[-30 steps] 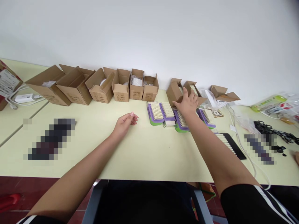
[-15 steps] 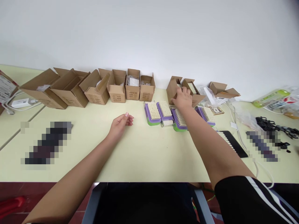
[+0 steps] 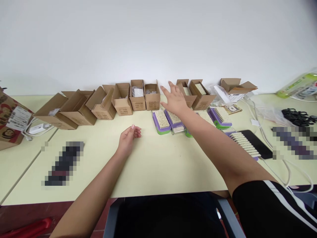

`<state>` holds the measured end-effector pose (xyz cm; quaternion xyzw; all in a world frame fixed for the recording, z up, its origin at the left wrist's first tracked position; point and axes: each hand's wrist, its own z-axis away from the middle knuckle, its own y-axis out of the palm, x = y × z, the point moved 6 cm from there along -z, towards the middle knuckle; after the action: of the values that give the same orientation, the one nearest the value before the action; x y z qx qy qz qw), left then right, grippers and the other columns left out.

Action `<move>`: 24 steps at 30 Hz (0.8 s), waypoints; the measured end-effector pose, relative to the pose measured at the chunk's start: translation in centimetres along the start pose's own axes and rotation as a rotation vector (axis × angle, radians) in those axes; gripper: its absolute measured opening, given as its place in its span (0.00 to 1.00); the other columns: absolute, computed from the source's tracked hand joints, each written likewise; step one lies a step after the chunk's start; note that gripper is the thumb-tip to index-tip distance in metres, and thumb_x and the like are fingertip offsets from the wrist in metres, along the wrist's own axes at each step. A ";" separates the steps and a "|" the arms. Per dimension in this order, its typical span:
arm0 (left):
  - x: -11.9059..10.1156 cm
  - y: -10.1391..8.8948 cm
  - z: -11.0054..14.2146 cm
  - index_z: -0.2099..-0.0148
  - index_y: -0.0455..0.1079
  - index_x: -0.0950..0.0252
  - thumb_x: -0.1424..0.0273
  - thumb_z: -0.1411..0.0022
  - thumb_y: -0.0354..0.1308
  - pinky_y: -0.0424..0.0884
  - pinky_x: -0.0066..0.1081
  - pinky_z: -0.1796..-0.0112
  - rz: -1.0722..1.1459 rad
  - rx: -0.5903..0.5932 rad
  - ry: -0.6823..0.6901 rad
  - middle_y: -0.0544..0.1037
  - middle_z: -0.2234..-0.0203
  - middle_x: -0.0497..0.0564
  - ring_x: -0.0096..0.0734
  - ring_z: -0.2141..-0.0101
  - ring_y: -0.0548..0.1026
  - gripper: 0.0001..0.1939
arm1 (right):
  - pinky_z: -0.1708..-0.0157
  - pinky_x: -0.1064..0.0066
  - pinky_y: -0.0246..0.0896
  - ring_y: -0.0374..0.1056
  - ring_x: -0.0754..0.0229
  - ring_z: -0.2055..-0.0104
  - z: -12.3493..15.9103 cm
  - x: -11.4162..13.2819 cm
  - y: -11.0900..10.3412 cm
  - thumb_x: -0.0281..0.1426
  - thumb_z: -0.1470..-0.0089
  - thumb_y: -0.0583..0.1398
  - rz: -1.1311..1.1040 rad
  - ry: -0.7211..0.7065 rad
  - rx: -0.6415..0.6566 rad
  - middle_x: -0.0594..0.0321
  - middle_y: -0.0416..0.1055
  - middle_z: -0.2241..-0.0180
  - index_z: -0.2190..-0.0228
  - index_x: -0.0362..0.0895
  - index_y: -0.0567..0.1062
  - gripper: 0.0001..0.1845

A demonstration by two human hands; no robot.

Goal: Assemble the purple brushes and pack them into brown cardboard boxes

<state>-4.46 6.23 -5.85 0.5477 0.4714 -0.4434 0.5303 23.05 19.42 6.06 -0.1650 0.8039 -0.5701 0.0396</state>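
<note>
My right hand (image 3: 174,99) hovers with fingers spread, holding nothing. It is just left of two small open cardboard boxes, the nearer one (image 3: 185,88) and the farther one (image 3: 201,94); rows of cream pegs show inside both. Below it sit several purple and green blocks covered in cream pegs, such as the leftmost block (image 3: 161,120); my forearm partly hides some of them. On the table at centre left rests my left hand (image 3: 128,138), fingers loosely curled and nothing in it. Beyond it stands a row of open cardboard boxes, among them one with white contents (image 3: 138,96).
A black slab like a phone or tablet (image 3: 257,142) lies at right, partly under a pegged block (image 3: 244,143). White cables, plastic wrapping, an open carton (image 3: 237,86) and black scissors (image 3: 300,117) fill the right side. A printed paper bag (image 3: 12,122) stands far left.
My right hand has come away from the two right-hand boxes, moving left with its fingers spreading. My left hand stays nearly in place. The view has shifted slightly.
</note>
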 end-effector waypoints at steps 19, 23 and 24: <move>0.1 0.3 0.2 0.60 0.83 0.65 0.39 0.33 0.66 0.75 0.34 0.59 -0.048 0.032 0.014 0.80 0.66 0.54 0.33 0.65 0.77 0.31 | 0.50 0.49 0.71 0.73 0.38 0.50 -1.6 2.0 -2.1 0.35 0.29 0.57 -0.087 0.048 0.002 0.44 0.74 0.45 0.44 0.47 0.74 0.16; -0.4 0.4 0.5 0.59 0.82 0.66 0.39 0.31 0.64 0.76 0.35 0.59 -0.068 0.032 0.027 0.79 0.66 0.53 0.33 0.66 0.77 0.31 | 0.48 0.49 0.71 0.73 0.38 0.48 1.0 1.8 -6.9 0.37 0.28 0.57 -0.082 -0.020 -0.107 0.47 0.75 0.44 0.43 0.47 0.74 0.16; -0.5 0.4 0.5 0.58 0.82 0.65 0.39 0.31 0.64 0.76 0.35 0.59 -0.076 0.035 0.034 0.78 0.65 0.53 0.32 0.66 0.77 0.31 | 0.48 0.49 0.71 0.74 0.39 0.49 2.1 1.9 -7.9 0.37 0.28 0.57 -0.099 -0.037 -0.120 0.48 0.75 0.43 0.43 0.47 0.75 0.16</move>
<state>-4.13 5.67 -5.32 0.5460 0.4929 -0.4622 0.4953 23.58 14.58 12.93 -0.2170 0.8266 -0.5190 0.0165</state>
